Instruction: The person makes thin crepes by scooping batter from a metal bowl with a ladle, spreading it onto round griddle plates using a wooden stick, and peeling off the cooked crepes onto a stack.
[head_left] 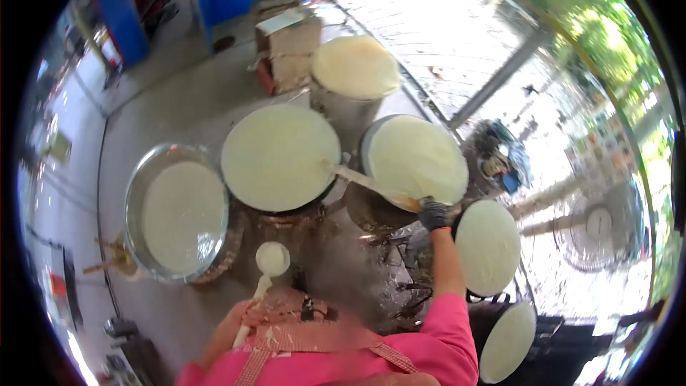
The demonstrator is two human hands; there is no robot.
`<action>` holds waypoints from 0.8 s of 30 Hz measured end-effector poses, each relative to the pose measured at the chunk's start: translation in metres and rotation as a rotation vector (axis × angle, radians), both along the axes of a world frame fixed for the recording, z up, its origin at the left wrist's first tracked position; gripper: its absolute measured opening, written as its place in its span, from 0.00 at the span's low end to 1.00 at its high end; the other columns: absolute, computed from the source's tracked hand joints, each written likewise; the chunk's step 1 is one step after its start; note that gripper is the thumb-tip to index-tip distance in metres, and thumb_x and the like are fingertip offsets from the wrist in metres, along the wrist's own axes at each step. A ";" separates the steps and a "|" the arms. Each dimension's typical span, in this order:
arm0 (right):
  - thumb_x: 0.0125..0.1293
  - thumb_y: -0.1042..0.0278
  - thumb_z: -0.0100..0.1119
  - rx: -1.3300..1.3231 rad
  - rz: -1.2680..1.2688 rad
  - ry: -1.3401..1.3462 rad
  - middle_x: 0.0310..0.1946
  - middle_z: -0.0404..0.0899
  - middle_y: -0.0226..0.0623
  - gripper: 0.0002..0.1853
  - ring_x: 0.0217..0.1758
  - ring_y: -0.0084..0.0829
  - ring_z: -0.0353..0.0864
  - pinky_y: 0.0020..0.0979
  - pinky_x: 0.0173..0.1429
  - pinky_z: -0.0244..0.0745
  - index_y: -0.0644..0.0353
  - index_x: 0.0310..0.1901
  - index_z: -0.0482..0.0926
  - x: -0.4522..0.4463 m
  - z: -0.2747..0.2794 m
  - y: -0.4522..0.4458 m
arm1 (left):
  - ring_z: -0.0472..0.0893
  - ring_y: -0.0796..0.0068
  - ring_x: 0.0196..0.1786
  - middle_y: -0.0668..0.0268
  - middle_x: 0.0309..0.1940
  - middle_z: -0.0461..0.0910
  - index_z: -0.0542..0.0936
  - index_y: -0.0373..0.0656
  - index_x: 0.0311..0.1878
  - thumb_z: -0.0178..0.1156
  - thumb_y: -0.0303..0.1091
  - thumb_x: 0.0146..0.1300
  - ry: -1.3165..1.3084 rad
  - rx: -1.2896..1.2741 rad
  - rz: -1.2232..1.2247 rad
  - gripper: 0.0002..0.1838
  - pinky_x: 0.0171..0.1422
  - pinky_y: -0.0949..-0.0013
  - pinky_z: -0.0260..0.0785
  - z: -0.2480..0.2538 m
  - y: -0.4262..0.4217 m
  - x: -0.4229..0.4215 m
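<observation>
Pink cloth sleeves (449, 332) and a red-and-white checked apron (314, 338) lie closest, with both arms reaching out from them. At the end of the outstretched arm, the person's right hand (434, 213), in a dark glove, looks closed around the near end of a long, pale, flat paddle (371, 184). That paddle slants away leftward from the hand, across a round cream-green disc-shaped surface (414, 154) just beyond it, its far tip at the edge of a second, larger cream-green disc (280, 157) further left. Whether the tip touches or hovers cannot be told.

Good handling here would probably mean keeping the blade low and almost flat, the wrist steady and the pressure light, since both discs look thin, smooth and easily marked.

Drawn in near the body, the bare left hand (239, 317) seems wrapped about the handle of a pale, round-bowled ladle (272, 259), its bowl beyond the fingers; holding it level would likely prevent drips. Outward and left of that hand stands a wide, shiny metal basin (135, 204) of smooth white liquid (184, 207).

Nearer the body than the gloved hand, to its right, are two pale oval-looking faces (488, 248), matte and faintly wrinkled.
</observation>
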State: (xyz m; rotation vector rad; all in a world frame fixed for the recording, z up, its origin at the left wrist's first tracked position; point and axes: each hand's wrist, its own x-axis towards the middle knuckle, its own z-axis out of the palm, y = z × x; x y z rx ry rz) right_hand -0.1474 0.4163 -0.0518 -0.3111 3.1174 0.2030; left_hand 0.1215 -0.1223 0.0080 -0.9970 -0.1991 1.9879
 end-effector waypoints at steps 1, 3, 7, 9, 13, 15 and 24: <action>0.47 0.67 0.46 0.015 -0.034 -0.024 0.25 0.76 0.47 0.10 0.27 0.45 0.77 0.47 0.33 0.71 0.56 0.31 0.74 -0.006 0.020 -0.005 | 0.60 0.82 0.11 0.70 0.13 0.60 0.69 0.45 0.38 0.43 0.40 0.64 -0.006 0.018 0.027 0.10 0.12 0.78 0.54 -0.003 -0.008 -0.003; 0.45 0.65 0.48 0.103 0.016 0.107 0.24 0.76 0.45 0.11 0.24 0.45 0.75 0.45 0.30 0.69 0.55 0.32 0.74 -0.023 0.044 0.001 | 0.60 0.81 0.12 0.69 0.14 0.60 0.70 0.46 0.40 0.43 0.40 0.64 -0.006 0.045 0.072 0.10 0.13 0.78 0.54 -0.007 -0.025 -0.012; 0.52 0.62 0.53 0.124 0.101 0.431 0.22 0.74 0.40 0.07 0.25 0.41 0.75 0.41 0.30 0.70 0.55 0.29 0.74 -0.125 0.089 0.047 | 0.60 0.81 0.13 0.69 0.15 0.60 0.71 0.49 0.45 0.43 0.40 0.64 -0.008 0.074 0.150 0.11 0.14 0.77 0.54 -0.013 -0.046 -0.033; 0.57 0.56 0.47 0.019 0.134 0.291 0.28 0.76 0.43 0.13 0.30 0.46 0.76 0.44 0.36 0.70 0.56 0.31 0.75 -0.152 0.218 -0.028 | 0.60 0.80 0.13 0.69 0.16 0.60 0.71 0.51 0.48 0.43 0.40 0.64 0.002 0.096 0.191 0.12 0.15 0.77 0.55 -0.014 -0.048 -0.046; 0.56 0.55 0.48 0.149 0.239 0.259 0.26 0.76 0.47 0.15 0.32 0.47 0.76 0.42 0.38 0.70 0.59 0.26 0.74 -0.271 0.311 -0.088 | 0.57 0.83 0.10 0.71 0.12 0.59 0.71 0.52 0.40 0.44 0.40 0.64 0.079 0.072 0.326 0.08 0.12 0.79 0.51 0.004 -0.026 -0.070; 0.55 0.57 0.50 0.271 0.586 0.358 0.22 0.76 0.46 0.14 0.27 0.42 0.77 0.40 0.30 0.70 0.61 0.25 0.74 -0.350 0.340 -0.089 | 0.58 0.83 0.11 0.71 0.13 0.58 0.71 0.51 0.42 0.44 0.40 0.64 0.086 0.077 0.420 0.08 0.13 0.79 0.52 0.018 -0.009 -0.076; 0.43 0.70 0.55 -0.418 0.249 0.291 0.17 0.76 0.33 0.02 0.22 0.35 0.77 0.37 0.24 0.69 0.50 0.18 0.74 -0.540 0.200 -0.012 | 0.59 0.83 0.13 0.72 0.14 0.58 0.70 0.49 0.52 0.42 0.38 0.65 0.161 0.057 0.873 0.14 0.15 0.78 0.53 0.019 0.069 -0.084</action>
